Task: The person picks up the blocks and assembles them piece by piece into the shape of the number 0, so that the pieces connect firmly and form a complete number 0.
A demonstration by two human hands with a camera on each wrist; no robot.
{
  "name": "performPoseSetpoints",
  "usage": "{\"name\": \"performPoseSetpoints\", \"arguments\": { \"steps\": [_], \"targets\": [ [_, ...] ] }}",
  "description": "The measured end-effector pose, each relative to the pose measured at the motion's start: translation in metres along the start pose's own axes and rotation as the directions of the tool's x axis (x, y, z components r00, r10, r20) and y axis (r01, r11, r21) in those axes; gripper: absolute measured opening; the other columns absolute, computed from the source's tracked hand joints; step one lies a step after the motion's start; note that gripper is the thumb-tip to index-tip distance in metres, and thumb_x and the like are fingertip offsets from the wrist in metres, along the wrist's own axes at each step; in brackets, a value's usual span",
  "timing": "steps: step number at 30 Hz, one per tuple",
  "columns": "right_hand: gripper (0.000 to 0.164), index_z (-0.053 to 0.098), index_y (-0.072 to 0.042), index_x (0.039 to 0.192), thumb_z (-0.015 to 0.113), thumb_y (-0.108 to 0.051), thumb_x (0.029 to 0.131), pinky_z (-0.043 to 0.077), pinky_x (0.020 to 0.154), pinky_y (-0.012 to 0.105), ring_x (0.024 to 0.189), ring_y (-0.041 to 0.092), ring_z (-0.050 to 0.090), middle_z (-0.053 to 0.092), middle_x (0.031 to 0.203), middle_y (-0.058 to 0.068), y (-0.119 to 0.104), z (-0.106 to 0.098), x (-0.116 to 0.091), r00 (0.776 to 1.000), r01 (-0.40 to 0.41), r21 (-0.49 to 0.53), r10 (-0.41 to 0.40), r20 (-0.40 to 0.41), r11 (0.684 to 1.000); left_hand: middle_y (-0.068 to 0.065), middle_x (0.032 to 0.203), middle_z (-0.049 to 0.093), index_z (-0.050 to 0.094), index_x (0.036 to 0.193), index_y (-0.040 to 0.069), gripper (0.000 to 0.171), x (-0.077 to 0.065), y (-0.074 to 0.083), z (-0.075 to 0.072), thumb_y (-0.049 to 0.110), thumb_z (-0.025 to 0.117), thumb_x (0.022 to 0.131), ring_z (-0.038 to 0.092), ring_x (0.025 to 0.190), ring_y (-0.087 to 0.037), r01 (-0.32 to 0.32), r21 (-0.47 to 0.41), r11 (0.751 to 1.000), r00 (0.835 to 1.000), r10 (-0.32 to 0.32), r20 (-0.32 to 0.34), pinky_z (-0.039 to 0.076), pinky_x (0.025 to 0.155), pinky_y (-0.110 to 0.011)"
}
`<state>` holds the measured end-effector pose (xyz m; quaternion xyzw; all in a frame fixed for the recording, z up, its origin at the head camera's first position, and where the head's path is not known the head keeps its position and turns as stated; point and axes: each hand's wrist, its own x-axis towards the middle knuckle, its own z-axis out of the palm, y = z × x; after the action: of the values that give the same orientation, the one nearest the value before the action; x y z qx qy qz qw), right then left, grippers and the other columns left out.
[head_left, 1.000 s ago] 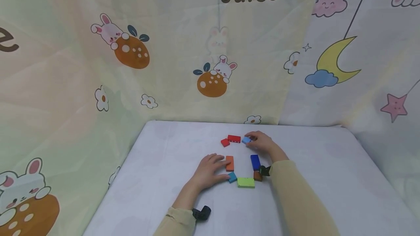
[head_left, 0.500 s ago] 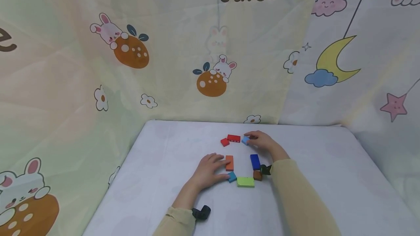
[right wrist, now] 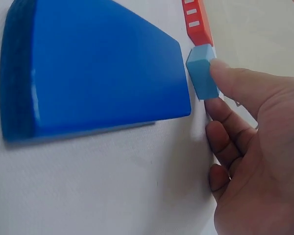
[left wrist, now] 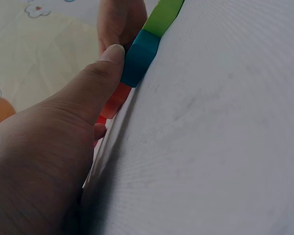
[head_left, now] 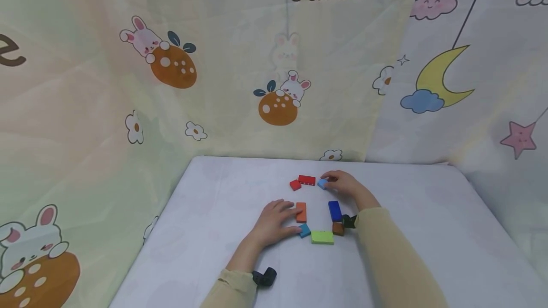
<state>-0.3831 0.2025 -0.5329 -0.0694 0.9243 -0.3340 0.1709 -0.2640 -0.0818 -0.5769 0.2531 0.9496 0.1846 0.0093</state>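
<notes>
My right hand (head_left: 347, 187) pinches a small light blue block (right wrist: 202, 73) between thumb and fingers, low at the table, right of a long red block (head_left: 307, 180). My left hand (head_left: 270, 223) rests beside an orange block (head_left: 301, 214), its fingertips touching it. Its thumb lies against a teal block (left wrist: 138, 59), also seen in the head view. A lime green block (head_left: 322, 237) sits right of the teal one. Nearer my right wrist lie a dark blue block (head_left: 335, 211) and a brown block (head_left: 338, 229). A small red block (head_left: 295, 185) touches the long red one.
The blocks form a broken ring on the white table (head_left: 402, 251). A printed cloth wall (head_left: 231, 108) rises behind the table's far edge. Black bands with small devices sit at both wrists, the right one (head_left: 349, 221) close beside the brown block.
</notes>
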Motion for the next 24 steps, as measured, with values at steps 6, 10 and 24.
{"name": "performPoseSetpoints", "arguments": {
  "steps": [6, 10, 24],
  "targets": [
    [0.047, 0.056, -0.023, 0.139, 0.067, -0.030, 0.093, 0.040, 0.108, 0.057, 0.133, 0.034, 0.047, 0.053, 0.141, 0.014, 0.0038, -0.0017, -0.0016, 0.999, 0.027, -0.002, -0.027, 0.019, 1.000, 0.011, 0.150, 0.045, 0.042, 0.143, 0.052, 0.062, -0.0004, 0.0012, -0.0018, 0.066, 0.061, 0.086, 0.032, 0.146, -0.021, -0.002, 0.000, 1.000, 1.000, 0.002, 0.003, 0.028, 0.119, -0.051],
    [0.041, 0.060, -0.022, 0.133, 0.068, -0.027, 0.093, 0.040, 0.109, 0.056, 0.129, 0.033, 0.049, 0.056, 0.137, 0.013, 0.0066, -0.0018, -0.0005, 0.998, 0.061, -0.028, -0.060, 0.008, 0.998, 0.011, 0.151, 0.045, 0.041, 0.143, 0.053, 0.062, -0.0001, 0.0010, -0.0018, 0.067, 0.061, 0.086, 0.032, 0.146, -0.021, 0.003, 0.007, 1.000, 1.000, -0.003, 0.005, 0.028, 0.119, -0.051],
    [0.037, 0.063, -0.026, 0.128, 0.071, -0.027, 0.091, 0.046, 0.103, 0.051, 0.120, 0.029, 0.052, 0.059, 0.128, 0.008, 0.0062, -0.0083, -0.0056, 0.998, 0.064, -0.031, -0.063, 0.011, 0.997, 0.011, 0.150, 0.045, 0.043, 0.143, 0.052, 0.061, -0.0002, 0.0032, -0.0030, 0.066, 0.061, 0.086, 0.031, 0.147, -0.021, 0.013, -0.002, 1.000, 1.000, -0.013, 0.010, 0.028, 0.119, -0.051]
  ]
}}
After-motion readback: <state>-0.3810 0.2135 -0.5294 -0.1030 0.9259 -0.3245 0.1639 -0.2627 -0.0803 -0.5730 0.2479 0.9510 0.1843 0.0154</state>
